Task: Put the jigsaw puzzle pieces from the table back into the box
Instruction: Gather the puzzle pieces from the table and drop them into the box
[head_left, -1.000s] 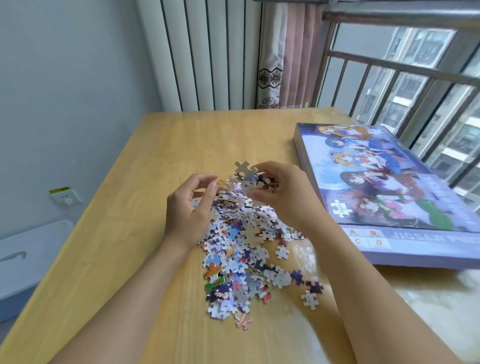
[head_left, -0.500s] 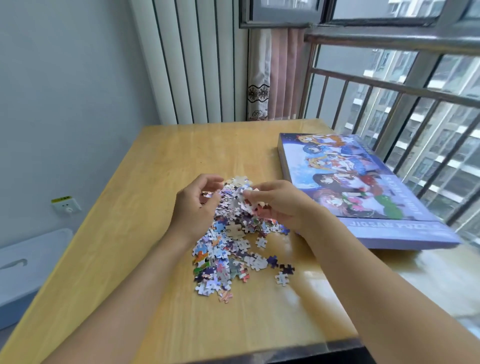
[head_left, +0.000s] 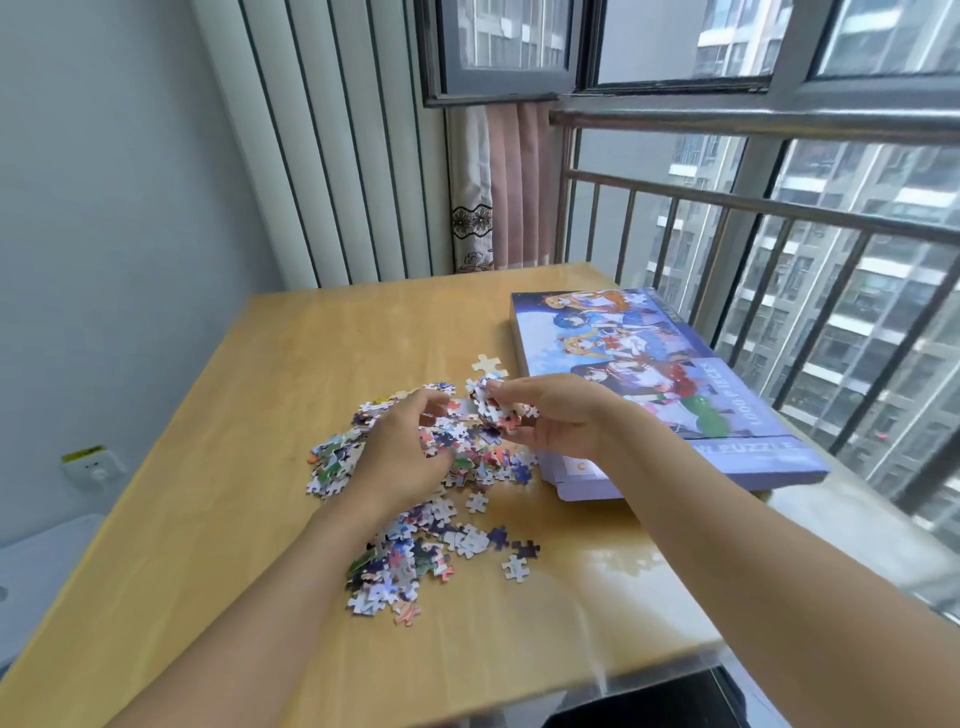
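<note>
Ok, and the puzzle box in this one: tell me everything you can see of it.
The puzzle box is a flat, wide, pale purple rectangle that looks like cardboard, its lid printed with cartoon figures and the words "1000 PIECES" and "PUZZLE". It lies closed and flat on the wooden table at the window side, right of the loose pieces. The right hand and forearm hide its near left corner; contact is unclear.

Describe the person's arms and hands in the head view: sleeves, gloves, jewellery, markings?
Both forearms are bare up to the frame edge; no sleeve shows. The left hand and the right hand wear no gloves, and no watch, bracelet or ring is visible on the parts in view. No markings or tattoos show. The fingers are bare too; nail detail is too small to tell.
</note>
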